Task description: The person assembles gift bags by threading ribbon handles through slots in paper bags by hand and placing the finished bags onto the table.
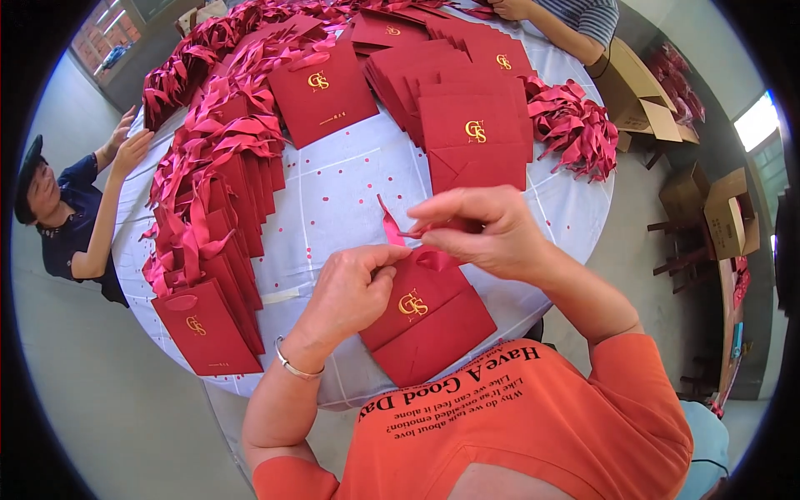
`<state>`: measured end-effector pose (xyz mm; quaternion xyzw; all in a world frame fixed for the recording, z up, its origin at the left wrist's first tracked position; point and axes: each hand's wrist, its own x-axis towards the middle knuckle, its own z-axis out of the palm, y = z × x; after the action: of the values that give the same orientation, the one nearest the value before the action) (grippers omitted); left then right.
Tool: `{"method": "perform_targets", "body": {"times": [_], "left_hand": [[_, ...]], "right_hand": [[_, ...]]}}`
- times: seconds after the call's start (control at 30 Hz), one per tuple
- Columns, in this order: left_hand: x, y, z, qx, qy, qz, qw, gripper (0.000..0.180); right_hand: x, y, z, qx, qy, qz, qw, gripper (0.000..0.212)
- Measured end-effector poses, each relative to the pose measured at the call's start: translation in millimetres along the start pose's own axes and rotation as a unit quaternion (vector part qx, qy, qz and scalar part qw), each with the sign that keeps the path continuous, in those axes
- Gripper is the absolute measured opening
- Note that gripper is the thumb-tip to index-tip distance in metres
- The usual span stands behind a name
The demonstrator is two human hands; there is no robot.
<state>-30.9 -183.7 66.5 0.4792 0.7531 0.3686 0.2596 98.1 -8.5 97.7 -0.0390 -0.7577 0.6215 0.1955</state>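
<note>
A red paper gift bag (446, 329) with a gold emblem lies flat in front of me at the table's near edge, its opening pointing away from me. My left hand (354, 292) is closed at the bag's top edge, fingers curled over the rim; its fingertips are partly hidden. Over the same edge, my right hand (487, 229) pinches a dark pink ribbon (392, 225), with one end sticking up between the hands. A ribbon loop (439, 259) hangs below the right fingers against the bag.
Red bags (475, 137) without visible ribbons are stacked ahead, beside a heap of loose ribbons (575, 129). Ribboned bags (221, 250) line the left of the white-covered round table (333, 196). One person (71, 204) works at left, another (575, 25) at far right. Cardboard boxes (637, 92) stand at right.
</note>
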Motion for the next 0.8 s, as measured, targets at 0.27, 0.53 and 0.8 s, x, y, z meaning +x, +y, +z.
{"method": "perform_targets", "body": {"times": [0.27, 0.53, 0.8], "left_hand": [[0.0, 8.4, -10.8, -0.065, 0.023, -0.030, 0.997, 0.019], [-3.4, 6.4, -34.2, -0.050, -0.024, -0.049, 0.997, 0.014], [-1.6, -1.8, -54.4, -0.241, -0.198, -0.169, 0.935, 0.016]], "right_hand": [[3.9, 23.1, 4.9, -0.090, -0.035, 0.123, 0.988, 0.015], [4.3, 27.2, 4.8, -0.206, -0.071, -0.026, 0.976, 0.013], [-2.1, 25.5, -1.1, -0.223, -0.082, -0.027, 0.971, 0.013]]}}
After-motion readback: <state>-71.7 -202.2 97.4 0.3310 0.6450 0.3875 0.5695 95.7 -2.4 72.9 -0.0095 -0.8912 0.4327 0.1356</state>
